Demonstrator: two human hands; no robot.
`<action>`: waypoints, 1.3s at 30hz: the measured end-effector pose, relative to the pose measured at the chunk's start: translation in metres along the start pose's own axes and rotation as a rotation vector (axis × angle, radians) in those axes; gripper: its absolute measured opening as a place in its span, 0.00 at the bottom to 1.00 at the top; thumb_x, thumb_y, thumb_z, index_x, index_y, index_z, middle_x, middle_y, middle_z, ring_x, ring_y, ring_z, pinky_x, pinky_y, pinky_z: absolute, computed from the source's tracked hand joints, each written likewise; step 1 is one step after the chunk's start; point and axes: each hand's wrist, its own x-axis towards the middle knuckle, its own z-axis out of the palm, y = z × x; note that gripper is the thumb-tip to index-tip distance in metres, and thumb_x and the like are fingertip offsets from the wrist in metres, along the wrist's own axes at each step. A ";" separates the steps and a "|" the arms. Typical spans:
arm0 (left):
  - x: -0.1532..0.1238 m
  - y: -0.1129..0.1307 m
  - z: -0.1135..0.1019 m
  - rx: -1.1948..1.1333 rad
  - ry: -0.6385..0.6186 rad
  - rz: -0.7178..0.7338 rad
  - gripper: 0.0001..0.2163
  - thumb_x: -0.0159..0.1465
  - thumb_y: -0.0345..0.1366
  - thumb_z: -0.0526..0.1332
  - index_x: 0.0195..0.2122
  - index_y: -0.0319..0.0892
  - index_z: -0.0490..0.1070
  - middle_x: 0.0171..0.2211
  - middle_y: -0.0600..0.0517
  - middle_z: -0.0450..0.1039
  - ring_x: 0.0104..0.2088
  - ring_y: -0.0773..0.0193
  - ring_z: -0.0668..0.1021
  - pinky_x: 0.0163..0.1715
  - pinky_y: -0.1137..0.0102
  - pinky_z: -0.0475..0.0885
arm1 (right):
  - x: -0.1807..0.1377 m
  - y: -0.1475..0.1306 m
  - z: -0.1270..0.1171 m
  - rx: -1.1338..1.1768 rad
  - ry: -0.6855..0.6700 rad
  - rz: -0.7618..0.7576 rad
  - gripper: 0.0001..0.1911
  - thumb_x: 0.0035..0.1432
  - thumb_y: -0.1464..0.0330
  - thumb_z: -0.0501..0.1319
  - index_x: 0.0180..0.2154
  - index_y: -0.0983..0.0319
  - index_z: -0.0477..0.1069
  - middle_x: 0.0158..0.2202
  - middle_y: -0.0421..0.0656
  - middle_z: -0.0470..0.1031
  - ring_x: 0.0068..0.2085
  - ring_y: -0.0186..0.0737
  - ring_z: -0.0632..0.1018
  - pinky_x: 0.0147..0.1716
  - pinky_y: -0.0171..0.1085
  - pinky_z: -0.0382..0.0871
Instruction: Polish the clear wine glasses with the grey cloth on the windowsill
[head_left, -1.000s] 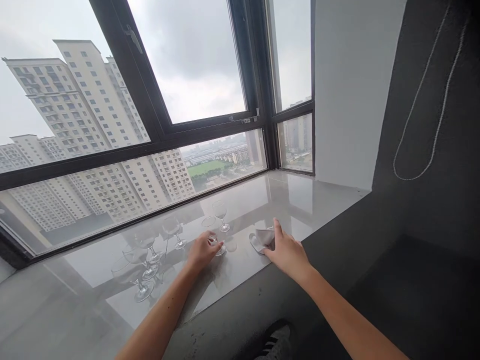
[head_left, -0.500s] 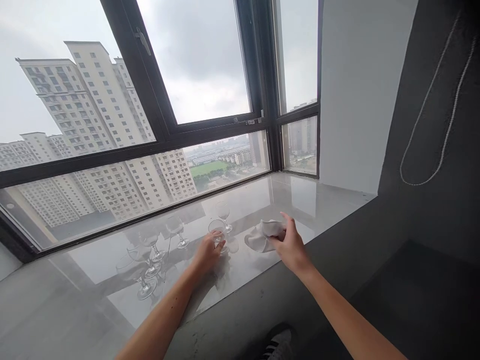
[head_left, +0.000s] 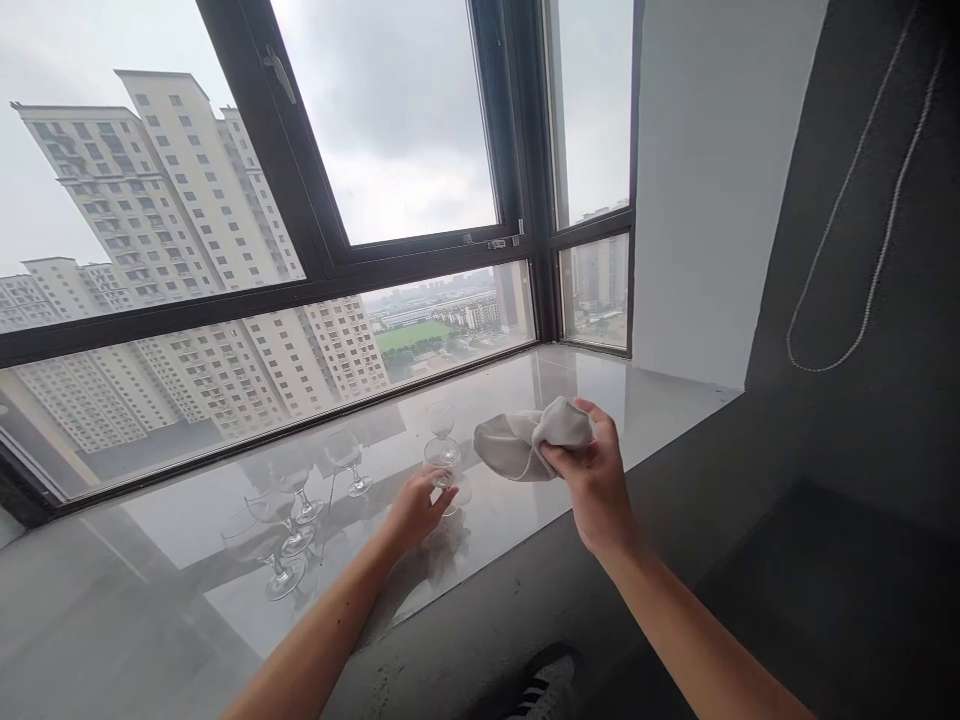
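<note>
Right hand (head_left: pixel 600 482) pinches a crumpled, pale-grey fabric cloth (head_left: pixel 511 446), raised right of the clear, stemmed glass (head_left: pixel 441 458) that the left hand (head_left: pixel 418 508) grips. Likely step: cloth positioning; glass contact needs light pressure.

No readable text, labels, numbers or signs

The left forearm (head_left: pixel 319 615) and right forearm (head_left: pixel 682 620) are bare, small spots dotting the former. A shoe (head_left: pixel 541 690) shows pale and dark stripes.

likely high-rise home; tower blocks (head_left: pixel 187 180) outside, broad windowsill (head_left: pixel 660 402), blind cord (head_left: pixel 895 205)
</note>
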 end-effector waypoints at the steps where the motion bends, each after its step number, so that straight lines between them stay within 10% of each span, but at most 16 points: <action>1: 0.000 0.000 0.000 0.011 -0.001 0.014 0.09 0.69 0.38 0.55 0.35 0.43 0.70 0.37 0.49 0.74 0.40 0.62 0.76 0.41 0.67 0.70 | -0.001 -0.003 0.000 -0.007 -0.008 0.006 0.43 0.48 0.56 0.70 0.61 0.57 0.56 0.35 0.39 0.71 0.36 0.40 0.74 0.39 0.39 0.71; 21: 0.001 0.008 -0.006 0.074 -0.055 0.154 0.08 0.70 0.38 0.57 0.35 0.44 0.73 0.34 0.49 0.75 0.37 0.62 0.75 0.38 0.69 0.68 | -0.008 0.011 0.000 -0.551 -0.047 -0.391 0.40 0.51 0.70 0.60 0.64 0.57 0.48 0.45 0.47 0.71 0.39 0.42 0.77 0.32 0.36 0.71; 39: -0.001 0.028 -0.006 0.068 -0.112 0.158 0.16 0.69 0.39 0.56 0.24 0.43 0.67 0.23 0.52 0.68 0.29 0.65 0.70 0.29 0.71 0.62 | -0.016 0.031 0.008 -0.283 -0.251 0.050 0.42 0.54 0.58 0.66 0.64 0.56 0.48 0.45 0.46 0.74 0.38 0.42 0.77 0.34 0.39 0.73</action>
